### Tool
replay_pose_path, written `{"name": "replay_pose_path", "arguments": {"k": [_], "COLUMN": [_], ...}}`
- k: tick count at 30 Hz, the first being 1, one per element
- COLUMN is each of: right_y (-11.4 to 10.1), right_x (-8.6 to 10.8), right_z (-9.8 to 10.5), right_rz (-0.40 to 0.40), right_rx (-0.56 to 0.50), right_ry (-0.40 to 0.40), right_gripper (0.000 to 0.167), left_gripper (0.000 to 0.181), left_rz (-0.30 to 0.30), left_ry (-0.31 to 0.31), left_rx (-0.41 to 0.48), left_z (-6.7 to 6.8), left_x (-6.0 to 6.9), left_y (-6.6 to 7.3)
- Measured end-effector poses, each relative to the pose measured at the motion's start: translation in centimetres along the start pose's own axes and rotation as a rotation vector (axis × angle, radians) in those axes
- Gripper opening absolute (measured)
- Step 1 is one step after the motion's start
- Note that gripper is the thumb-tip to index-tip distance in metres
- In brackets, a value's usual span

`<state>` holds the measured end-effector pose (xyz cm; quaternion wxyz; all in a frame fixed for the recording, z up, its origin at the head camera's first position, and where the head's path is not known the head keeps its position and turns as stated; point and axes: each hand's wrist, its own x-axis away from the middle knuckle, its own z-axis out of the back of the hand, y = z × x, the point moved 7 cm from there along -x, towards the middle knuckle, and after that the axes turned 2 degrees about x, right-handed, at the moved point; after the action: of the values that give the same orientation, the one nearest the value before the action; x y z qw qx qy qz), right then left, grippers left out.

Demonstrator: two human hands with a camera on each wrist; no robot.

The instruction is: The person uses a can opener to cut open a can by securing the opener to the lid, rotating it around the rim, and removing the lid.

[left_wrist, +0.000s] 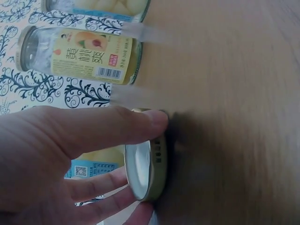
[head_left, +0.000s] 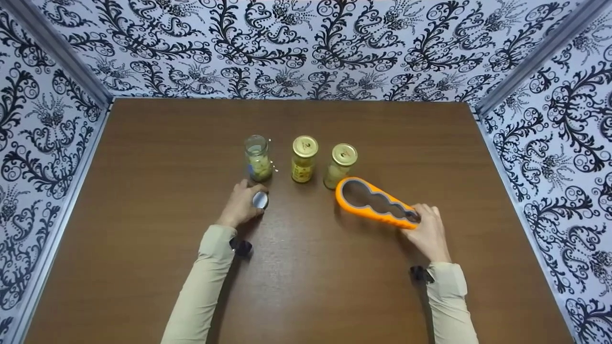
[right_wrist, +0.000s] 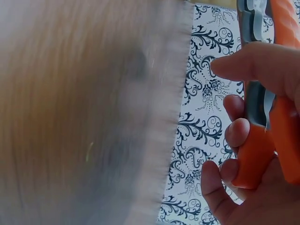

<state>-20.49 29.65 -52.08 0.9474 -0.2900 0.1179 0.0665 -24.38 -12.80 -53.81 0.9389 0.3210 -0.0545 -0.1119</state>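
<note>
My left hand [head_left: 242, 203] pinches a jar lid [left_wrist: 146, 171] between thumb and fingers, its pale inner side showing, at the table surface. Just beyond it stands an open glass jar [head_left: 258, 160] with pale fruit inside. My right hand [head_left: 427, 233] grips the narrow end of an orange jar opener [head_left: 377, 217] with a grey scalloped inner edge; its wide loop reaches left. Near that loop is a lidded jar [head_left: 337, 173]. Between the two jars stands another lidded jar [left_wrist: 91, 55] with a yellow label picturing a peach.
Small white bits [head_left: 274, 167] lie on the brown table [head_left: 306, 286] beside the open jar. Black-and-white patterned panels [head_left: 306, 48] with grey metal edges [head_left: 530, 57] enclose the back and both sides.
</note>
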Motion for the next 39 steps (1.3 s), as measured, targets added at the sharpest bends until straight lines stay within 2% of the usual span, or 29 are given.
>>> {"name": "replay_pose_path", "arguments": {"k": [6,10,18,21,24,27,31,39], "right_y": [0.6,0.9,1.3,1.5,1.7,1.9,2.1,2.4], "right_x": [0.2,0.4,0.8,0.8,0.8,0.9,0.9,0.9], "right_z": [-0.1,-0.3,-0.3,-0.2,0.0,0.3,0.5,0.5], "right_rz": [-0.033,-0.055,-0.067,-0.078,-0.083,-0.086,-0.092,-0.110], "right_rx": [0.023,0.031,0.022,0.019,0.015,0.012,0.013,0.020], "right_ry": [-0.015,-0.029,-0.020,-0.017,-0.005,0.011,0.017,0.000], "right_gripper": [0.037,0.037,0.037,0.037,0.035,0.035,0.036,0.038], "left_gripper": [0.051,0.056,0.064,0.063,0.060,0.060,0.060,0.059], "left_rz": [0.033,0.052,0.137,0.115,0.067,0.029,0.025,0.044], "left_ry": [0.013,0.017,0.055,0.098,0.154,0.182,0.172,0.159], "left_rx": [-0.064,-0.069,-0.079,-0.063,-0.030,0.017,0.055,0.059], "left_z": [-0.4,-0.6,-0.5,-0.3,0.0,0.0,-0.4,-1.0], "left_x": [-0.1,0.2,0.6,0.7,0.6,0.5,0.1,-1.2], "left_y": [-0.3,-0.2,0.0,0.5,1.2,1.8,2.4,3.2]}}
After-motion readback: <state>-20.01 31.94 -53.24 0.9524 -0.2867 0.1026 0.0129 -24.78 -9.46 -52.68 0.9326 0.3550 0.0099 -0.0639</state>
